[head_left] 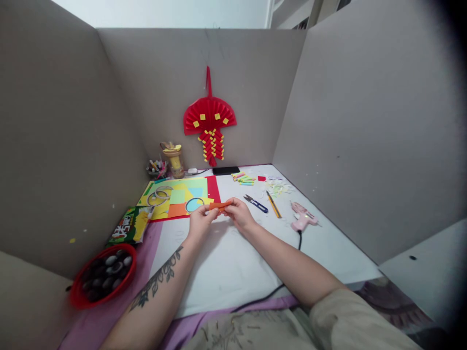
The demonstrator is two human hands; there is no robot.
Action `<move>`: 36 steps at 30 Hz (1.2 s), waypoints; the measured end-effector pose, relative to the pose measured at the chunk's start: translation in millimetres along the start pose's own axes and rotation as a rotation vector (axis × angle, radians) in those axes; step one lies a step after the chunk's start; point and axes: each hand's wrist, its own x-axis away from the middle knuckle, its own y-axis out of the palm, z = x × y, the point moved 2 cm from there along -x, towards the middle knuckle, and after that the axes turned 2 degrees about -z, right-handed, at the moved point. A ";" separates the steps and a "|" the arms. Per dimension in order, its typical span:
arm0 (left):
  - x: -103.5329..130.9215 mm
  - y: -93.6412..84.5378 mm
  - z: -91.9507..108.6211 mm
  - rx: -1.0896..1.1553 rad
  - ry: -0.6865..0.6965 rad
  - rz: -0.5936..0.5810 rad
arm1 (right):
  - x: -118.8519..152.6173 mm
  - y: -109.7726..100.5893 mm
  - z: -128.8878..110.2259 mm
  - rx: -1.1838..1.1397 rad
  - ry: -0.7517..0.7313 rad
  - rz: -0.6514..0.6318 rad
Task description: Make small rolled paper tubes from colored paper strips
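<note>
A narrow strip of orange paper is held in the air between both hands over the middle of the table. The fingers of my left hand pinch its left end. At the other end, my right hand closes on the paper, thumb and fingers together. Just beyond the hands lie coloured paper sheets in green, yellow, orange and red, with silvery rings on top. Small blue-handled snips and a yellow craft knife rest to the right of my right hand.
A pink glue gun with a black cord lies at right. Paper rolls and paper scraps are farther back. A red basket and a green packet stand at left. A red fan ornament hangs on the back panel.
</note>
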 end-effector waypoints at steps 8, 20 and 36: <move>-0.3 1.8 1.3 0.056 0.004 -0.048 | -1.2 -1.5 0.3 -0.028 0.047 0.035; -3.9 -1.6 -7.4 0.119 -0.103 0.076 | 1.0 4.7 0.2 -0.048 0.048 0.029; -9.0 -3.4 -14.2 0.173 -0.059 -0.018 | -0.8 0.9 2.2 0.026 0.036 -0.004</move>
